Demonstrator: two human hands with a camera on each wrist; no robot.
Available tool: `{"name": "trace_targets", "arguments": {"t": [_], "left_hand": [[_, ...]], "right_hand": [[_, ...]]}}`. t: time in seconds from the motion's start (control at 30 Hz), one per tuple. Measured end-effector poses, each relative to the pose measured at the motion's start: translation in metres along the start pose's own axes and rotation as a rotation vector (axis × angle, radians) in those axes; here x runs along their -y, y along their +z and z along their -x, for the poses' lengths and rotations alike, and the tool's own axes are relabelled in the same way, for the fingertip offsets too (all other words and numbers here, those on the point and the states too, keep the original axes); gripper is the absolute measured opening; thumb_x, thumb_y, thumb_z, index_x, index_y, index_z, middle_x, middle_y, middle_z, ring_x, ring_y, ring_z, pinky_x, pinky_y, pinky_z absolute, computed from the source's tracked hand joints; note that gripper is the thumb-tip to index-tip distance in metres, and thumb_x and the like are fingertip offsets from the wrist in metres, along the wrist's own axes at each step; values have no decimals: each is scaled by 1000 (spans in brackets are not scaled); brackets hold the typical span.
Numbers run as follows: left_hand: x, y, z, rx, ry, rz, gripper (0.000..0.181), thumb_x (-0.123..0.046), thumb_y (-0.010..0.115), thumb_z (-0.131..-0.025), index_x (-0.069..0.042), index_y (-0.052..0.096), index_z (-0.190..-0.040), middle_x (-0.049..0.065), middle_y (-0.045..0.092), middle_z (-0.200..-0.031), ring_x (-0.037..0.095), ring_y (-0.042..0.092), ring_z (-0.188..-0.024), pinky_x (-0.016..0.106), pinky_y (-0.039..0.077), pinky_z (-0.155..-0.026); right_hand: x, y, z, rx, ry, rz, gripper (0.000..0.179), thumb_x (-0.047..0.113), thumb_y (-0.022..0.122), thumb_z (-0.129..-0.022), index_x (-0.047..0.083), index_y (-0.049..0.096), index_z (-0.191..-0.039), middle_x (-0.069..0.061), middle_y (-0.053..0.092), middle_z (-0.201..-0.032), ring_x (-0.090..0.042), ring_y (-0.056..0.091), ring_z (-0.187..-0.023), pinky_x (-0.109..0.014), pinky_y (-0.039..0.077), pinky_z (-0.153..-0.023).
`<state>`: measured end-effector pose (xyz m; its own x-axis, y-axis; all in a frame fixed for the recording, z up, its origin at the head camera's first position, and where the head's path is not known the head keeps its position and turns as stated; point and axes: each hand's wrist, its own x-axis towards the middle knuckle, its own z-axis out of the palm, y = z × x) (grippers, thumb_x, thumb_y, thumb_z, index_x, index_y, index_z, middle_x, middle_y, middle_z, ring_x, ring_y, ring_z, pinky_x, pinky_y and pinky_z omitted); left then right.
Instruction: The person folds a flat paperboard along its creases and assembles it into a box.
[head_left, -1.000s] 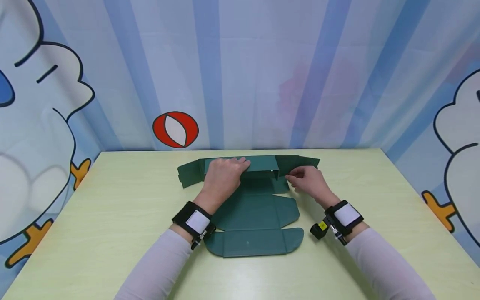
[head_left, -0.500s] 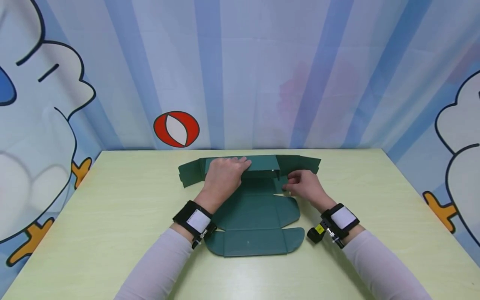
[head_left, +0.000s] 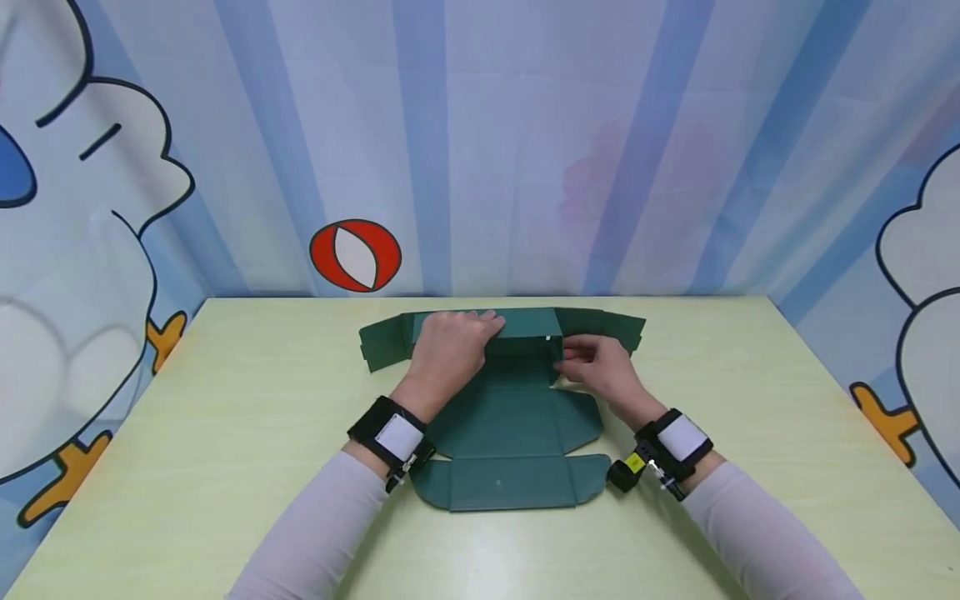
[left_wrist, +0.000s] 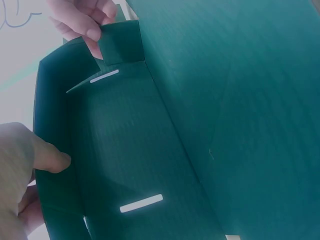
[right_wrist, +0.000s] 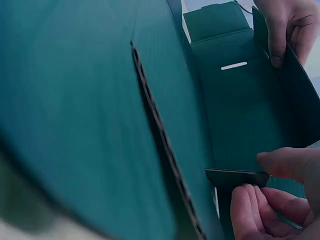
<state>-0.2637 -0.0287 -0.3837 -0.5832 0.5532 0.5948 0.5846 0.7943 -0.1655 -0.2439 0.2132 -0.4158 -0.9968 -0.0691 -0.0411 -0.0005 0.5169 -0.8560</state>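
A dark green cardboard box, partly folded, lies in the middle of the table, its back wall raised and its front panels flat. My left hand grips that back wall; in the left wrist view the thumb lies on its inner side and fingers show outside. At the right end, my right hand pinches a small side flap standing upright, thumb and fingers on opposite sides. The left-end flap spreads outward. Two narrow slots show in the panel between the ends in the left wrist view.
The pale wooden table extends around the box. Behind it hangs a striped blue curtain with printed cartoon figures. The right wrist's camera sits close beside the front panel's rounded right tab.
My right hand has moved left toward the box and raised the right-end side flap, which lay lower before. The left hand keeps its hold on the back wall.
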Motion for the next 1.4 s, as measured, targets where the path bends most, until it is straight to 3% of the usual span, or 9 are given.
{"name": "trace_targets", "arguments": {"t": [0.2, 0.4, 0.6, 0.8, 0.83, 0.97, 1.07, 1.2, 1.4], "left_hand": [[0, -1, -1, 11, 1, -25, 24, -10, 59, -98, -22, 78, -109, 2, 67, -62, 17, 49, -45, 25, 32, -40], [0, -1, -2, 13, 0, -26, 25, -10, 59, -97, -22, 78, -109, 2, 64, -59, 17, 48, -45, 26, 33, -40], [1, -1, -2, 8, 0, -25, 25, -10, 59, -98, -22, 78, -109, 2, 62, -57, 17, 46, -44, 26, 32, -40], [1, -1, -2, 6, 0, -26, 25, -11, 58, -99, -22, 78, -108, 2, 53, -50, 16, 43, -42, 25, 30, -40], [1, -1, -2, 6, 0, -24, 25, -11, 57, -99, -22, 78, -107, 2, 52, -50, 16, 43, -42, 25, 30, -40], [1, 0, -2, 0, 6, -17, 25, -10, 56, -99, -21, 78, -106, 2, 49, -49, 16, 43, -42, 26, 30, -40], [1, 0, -2, 0, 2, -15, 25, -10, 57, -99, -21, 78, -107, 3, 51, -49, 16, 44, -43, 26, 31, -40], [0, 0, -2, 9, 0, -16, 25, -10, 59, -97, -22, 78, -109, 3, 53, -51, 17, 46, -43, 26, 32, -40], [0, 0, -2, 12, 1, -30, 25, -9, 62, -95, -22, 77, -109, 3, 54, -52, 17, 47, -44, 27, 33, -41]], "right_hand": [[-3, 2, -2, 67, 12, -104, 49, 16, 67, -93, -3, 55, -137, -23, 61, -130, -25, 65, -109, -34, 58, -90], [-3, 5, -6, 101, -37, -99, 38, 21, 72, -91, 0, 66, -122, -17, 68, -116, -17, 64, -98, -29, 56, -82], [0, 9, -10, 128, -25, -88, 35, 23, 69, -93, 0, 67, -120, -18, 69, -114, -23, 66, -100, -30, 57, -83], [5, 15, -13, 129, -30, 8, 32, 23, 70, -92, 3, 70, -118, -14, 73, -109, -18, 69, -92, -26, 49, -70], [5, 16, -14, 126, -30, 33, 30, 24, 70, -92, 2, 71, -111, -14, 73, -101, -15, 67, -84, -26, 47, -66], [8, 21, -16, 126, -52, 121, 27, 24, 72, -90, 3, 72, -107, -14, 74, -101, -14, 57, -66, -26, 39, -57], [10, 23, -16, 126, -129, 205, 31, 21, 71, -90, 3, 70, -116, -16, 73, -116, -23, 65, -76, -28, 44, -61], [11, 28, -15, 100, -259, 320, 37, 17, 72, -90, -1, 67, -122, -19, 68, -125, -32, 69, -105, -39, 56, -79], [11, 37, -11, 56, -340, 435, 37, 17, 73, -89, -3, 69, -120, -20, 66, -127, -35, 62, -113, -50, 51, -95]]}}
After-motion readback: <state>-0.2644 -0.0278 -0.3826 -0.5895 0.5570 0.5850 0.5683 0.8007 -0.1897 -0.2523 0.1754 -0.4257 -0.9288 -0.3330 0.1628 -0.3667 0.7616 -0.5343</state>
